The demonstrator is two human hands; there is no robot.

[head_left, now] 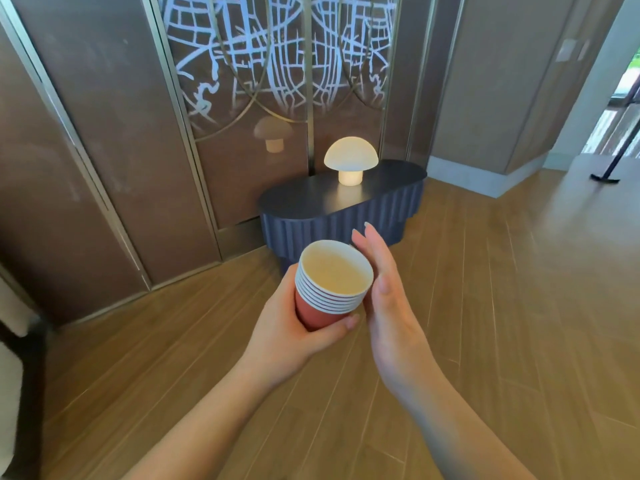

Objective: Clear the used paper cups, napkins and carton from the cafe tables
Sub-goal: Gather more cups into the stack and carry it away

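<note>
Hands (291, 327) round nested paper cups (330, 282)

- Ahead of you, in the middle distance, a dark blue bench (343, 206) with an oval top and ribbed sides stands on the floor, against the wall panels.
- On its top you see a lit mushroom-shaped lamp (350, 161), white dome over a short glowing stem.
- Behind it rise tall brown wall panels (104, 150) with thin metal frames; the middle panel (273, 57) bears white line drawings and curved metal strips, and shows a dim reflection of the lamp.
- Wooden plank floor (502, 306) spreads below you, near and right.
- Far right, a black post (613, 164) stands tilted on a flat base near a bright opening.
- At the left edge, a dark frame with pale padding (14, 306) is only partly in view.
</note>
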